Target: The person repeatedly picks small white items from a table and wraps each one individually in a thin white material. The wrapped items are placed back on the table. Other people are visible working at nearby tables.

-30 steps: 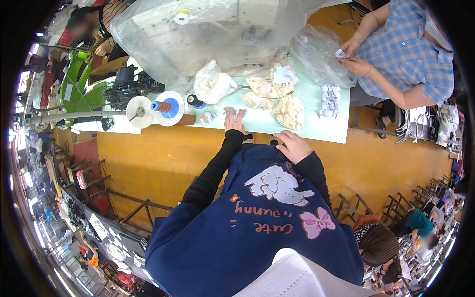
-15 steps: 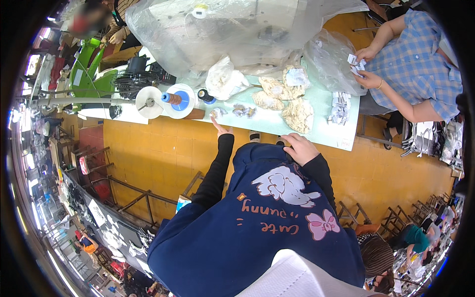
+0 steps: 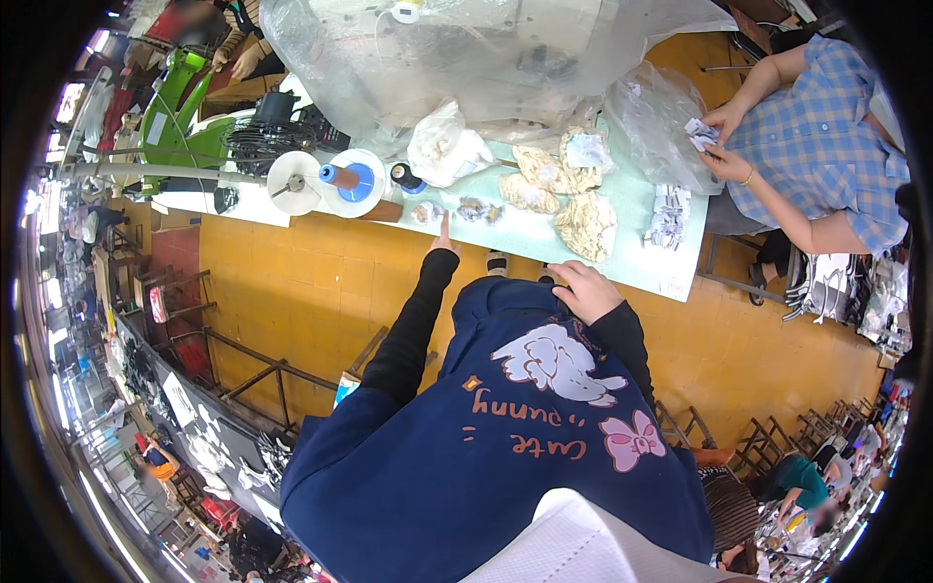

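Note:
My left hand [image 3: 444, 237] is at the near edge of the pale green table [image 3: 632, 262], its index finger stretched toward two small clear packets. One packet [image 3: 427, 212] lies just left of the fingertip, the other packet [image 3: 478, 210] to its right. Nothing shows in that hand; its other fingers are hard to make out. Farther right, my right hand [image 3: 589, 291] lies at the table edge with its fingers extended and holds nothing visible. Beyond it sit clear bags of cream-coloured pieces [image 3: 586, 225]. A white plastic bag [image 3: 447, 146] stands behind the packets.
Left on the table are a brown thread spool [image 3: 339, 176] on a blue-and-white reel and a black thread cone [image 3: 406, 179]. Clear plastic sheeting [image 3: 466, 68] covers the far side. At right, a person in a checked shirt [image 3: 812, 136] handles white labels beside label bundles [image 3: 668, 216].
My left hand has moved slightly right, from the left packet to between the two packets. My right hand has stayed at the edge. The other person's hands have drawn together around the labels.

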Demonstrator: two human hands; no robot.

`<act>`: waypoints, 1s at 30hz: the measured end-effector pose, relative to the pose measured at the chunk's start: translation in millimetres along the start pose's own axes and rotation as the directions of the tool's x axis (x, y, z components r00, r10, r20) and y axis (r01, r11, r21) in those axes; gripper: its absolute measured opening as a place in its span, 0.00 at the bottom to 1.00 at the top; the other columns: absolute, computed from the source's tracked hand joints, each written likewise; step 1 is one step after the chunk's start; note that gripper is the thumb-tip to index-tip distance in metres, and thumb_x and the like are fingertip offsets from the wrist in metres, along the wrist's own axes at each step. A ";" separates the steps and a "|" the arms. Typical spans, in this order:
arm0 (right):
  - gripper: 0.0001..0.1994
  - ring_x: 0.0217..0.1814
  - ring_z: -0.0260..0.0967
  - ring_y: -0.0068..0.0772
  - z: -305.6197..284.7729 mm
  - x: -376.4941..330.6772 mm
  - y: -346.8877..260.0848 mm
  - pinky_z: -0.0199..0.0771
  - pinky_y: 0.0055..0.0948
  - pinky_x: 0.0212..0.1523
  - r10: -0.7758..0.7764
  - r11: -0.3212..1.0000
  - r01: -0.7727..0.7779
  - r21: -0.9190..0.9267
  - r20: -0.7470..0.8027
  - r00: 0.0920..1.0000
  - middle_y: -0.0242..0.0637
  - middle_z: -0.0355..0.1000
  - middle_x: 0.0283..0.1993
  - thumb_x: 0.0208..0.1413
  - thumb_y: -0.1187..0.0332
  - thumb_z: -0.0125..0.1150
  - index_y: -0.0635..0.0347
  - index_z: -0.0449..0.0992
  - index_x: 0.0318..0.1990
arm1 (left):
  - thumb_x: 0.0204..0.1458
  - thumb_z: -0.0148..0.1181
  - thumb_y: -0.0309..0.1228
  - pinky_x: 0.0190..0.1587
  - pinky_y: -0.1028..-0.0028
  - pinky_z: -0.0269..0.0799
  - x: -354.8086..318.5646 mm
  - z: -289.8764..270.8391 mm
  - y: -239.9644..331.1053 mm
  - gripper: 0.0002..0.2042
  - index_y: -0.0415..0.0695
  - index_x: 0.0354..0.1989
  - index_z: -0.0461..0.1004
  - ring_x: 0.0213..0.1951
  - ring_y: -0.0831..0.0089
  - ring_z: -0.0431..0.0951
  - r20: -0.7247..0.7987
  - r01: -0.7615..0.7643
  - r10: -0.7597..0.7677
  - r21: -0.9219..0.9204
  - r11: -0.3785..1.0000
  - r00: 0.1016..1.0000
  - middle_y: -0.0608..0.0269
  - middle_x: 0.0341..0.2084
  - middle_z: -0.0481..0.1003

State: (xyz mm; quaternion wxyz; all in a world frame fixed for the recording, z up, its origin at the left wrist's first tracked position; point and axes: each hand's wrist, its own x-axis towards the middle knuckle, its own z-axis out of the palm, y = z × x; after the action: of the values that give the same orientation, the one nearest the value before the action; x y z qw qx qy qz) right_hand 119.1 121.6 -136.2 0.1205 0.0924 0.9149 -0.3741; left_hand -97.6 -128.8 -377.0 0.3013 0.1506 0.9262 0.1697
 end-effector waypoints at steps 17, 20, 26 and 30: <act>0.19 0.50 0.69 0.49 4.5 -4.2 8.7 0.69 0.42 0.50 0.027 0.999 -0.027 -0.025 -0.024 0.999 0.44 0.69 0.49 0.56 0.62 0.57 0.56 0.70 0.54 | 0.46 0.58 0.27 0.50 0.56 0.71 14.1 -2.2 54.2 0.29 0.55 0.60 0.63 0.51 0.48 0.69 -0.405 -0.204 0.255 0.165 0.965 0.878 0.43 0.53 0.63; 0.20 0.50 0.69 0.49 5.6 -5.5 9.6 0.69 0.42 0.51 0.031 0.999 -0.031 -0.038 -0.013 0.999 0.44 0.69 0.49 0.56 0.62 0.57 0.55 0.70 0.55 | 0.38 0.65 0.23 0.53 0.55 0.67 28.0 -0.4 68.9 0.32 0.57 0.56 0.66 0.51 0.43 0.66 -0.405 -0.256 0.291 0.139 0.957 0.867 0.44 0.55 0.58; 0.20 0.50 0.69 0.49 4.9 -9.6 10.5 0.69 0.42 0.51 0.053 0.997 -0.053 -0.056 0.001 0.999 0.44 0.69 0.50 0.56 0.61 0.56 0.54 0.69 0.56 | 0.42 0.62 0.20 0.50 0.55 0.69 54.6 4.3 60.6 0.28 0.55 0.54 0.67 0.48 0.44 0.69 -0.178 -0.199 0.226 0.158 0.967 0.958 0.42 0.51 0.61; 0.20 0.50 0.69 0.49 2.9 -12.9 13.4 0.69 0.42 0.51 0.080 0.995 -0.081 -0.053 -0.010 0.997 0.44 0.69 0.50 0.56 0.61 0.56 0.54 0.69 0.56 | 0.44 0.60 0.19 0.48 0.54 0.70 52.0 5.1 49.2 0.25 0.54 0.53 0.68 0.46 0.43 0.70 -0.232 -0.200 0.224 0.123 0.972 0.947 0.42 0.49 0.63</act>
State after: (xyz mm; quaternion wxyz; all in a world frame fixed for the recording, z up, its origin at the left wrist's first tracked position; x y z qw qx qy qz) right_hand 135.3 127.9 -143.4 0.1343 0.1275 0.9205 -0.3441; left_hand -125.9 -63.6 -387.4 0.1574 0.2418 0.9417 0.1730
